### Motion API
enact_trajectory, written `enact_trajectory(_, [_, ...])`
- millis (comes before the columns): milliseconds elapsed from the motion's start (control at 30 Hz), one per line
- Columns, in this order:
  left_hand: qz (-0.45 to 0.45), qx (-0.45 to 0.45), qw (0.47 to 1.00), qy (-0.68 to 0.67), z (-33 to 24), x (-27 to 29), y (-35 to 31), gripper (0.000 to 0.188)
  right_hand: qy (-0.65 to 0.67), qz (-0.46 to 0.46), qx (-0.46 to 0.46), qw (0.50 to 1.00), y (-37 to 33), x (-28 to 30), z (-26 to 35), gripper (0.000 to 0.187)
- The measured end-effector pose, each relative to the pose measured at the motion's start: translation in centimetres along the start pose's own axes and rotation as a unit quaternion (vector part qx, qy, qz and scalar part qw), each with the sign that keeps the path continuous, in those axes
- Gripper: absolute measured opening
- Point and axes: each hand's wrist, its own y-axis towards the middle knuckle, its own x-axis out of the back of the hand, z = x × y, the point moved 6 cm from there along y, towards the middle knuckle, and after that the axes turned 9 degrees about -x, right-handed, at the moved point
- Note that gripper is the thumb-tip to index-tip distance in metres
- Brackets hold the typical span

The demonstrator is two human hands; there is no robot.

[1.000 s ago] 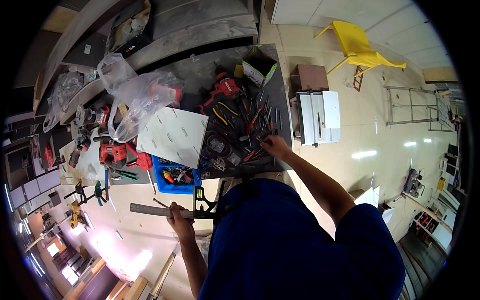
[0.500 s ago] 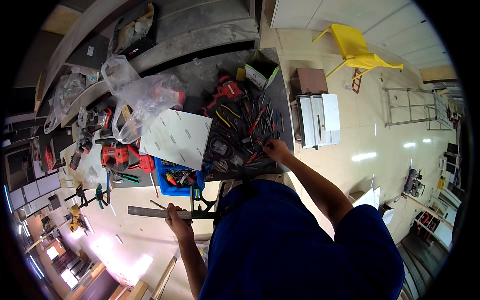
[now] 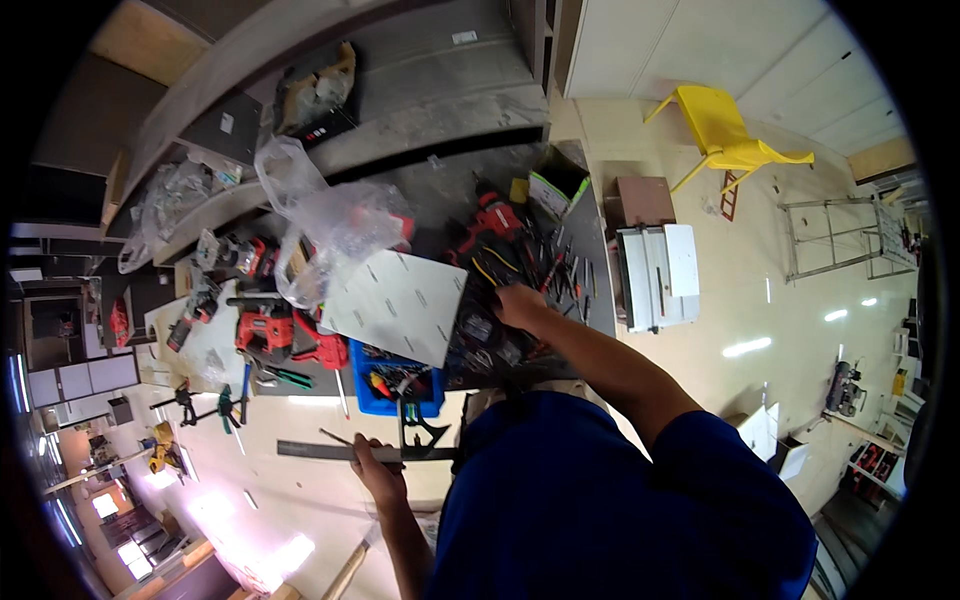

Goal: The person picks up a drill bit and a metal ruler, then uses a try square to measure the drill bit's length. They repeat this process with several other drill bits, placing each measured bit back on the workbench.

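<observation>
My left hand [image 3: 375,470] is closed around a combination square, whose steel rule [image 3: 312,450] points left and whose dark head [image 3: 420,434] lies to the right, by my waist. A thin drill bit [image 3: 336,437] also sticks out of that hand. Over the workbench, my right hand [image 3: 520,306] reaches down into a pile of loose bits and hand tools [image 3: 567,275]. Its fingers look bunched together; their tips and anything in them are hidden. Pliers with yellow handles [image 3: 487,270] and a red cordless drill [image 3: 492,220] lie just beyond it.
A white printed panel [image 3: 398,305] rests partly over a blue bin [image 3: 385,405] of tools. Clear plastic bags [image 3: 340,225] and red power tools [image 3: 265,332] cover the bench's left part. An open box [image 3: 558,183] stands at the back right. A yellow chair [image 3: 715,125] is on the floor.
My right hand has moved left across the tool pile, toward the yellow-handled pliers. The left hand still holds the square and drill bit. The whole view has shifted slightly.
</observation>
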Motion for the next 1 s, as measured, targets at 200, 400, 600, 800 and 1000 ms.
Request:
enact_trajectory(200, [-0.054,-0.002,0.998,-0.010,-0.2,3.9,0.4,0.032,-0.117,0.095,-0.058,0.987,1.8,-1.2,1.8,0.025])
enact_trajectory(400, [-0.100,0.047,0.992,-0.058,0.5,5.9,1.4,0.028,-0.174,0.102,-0.053,0.978,1.6,-2.7,2.9,0.020])
enact_trajectory(600, [-0.023,0.037,0.990,-0.132,-1.5,2.6,2.1,0.024,-0.151,0.120,-0.073,0.979,3.2,-4.4,2.7,0.027])
enact_trajectory(800, [-0.008,0.024,0.988,-0.151,-2.1,2.1,2.5,0.023,0.036,-0.020,0.014,0.999,1.7,-0.6,0.9,0.031])
enact_trajectory(1000, [0.017,0.003,0.978,-0.207,-4.3,-0.8,2.4,0.028,0.436,0.035,0.011,0.899,-2.6,2.2,-1.6,0.010])
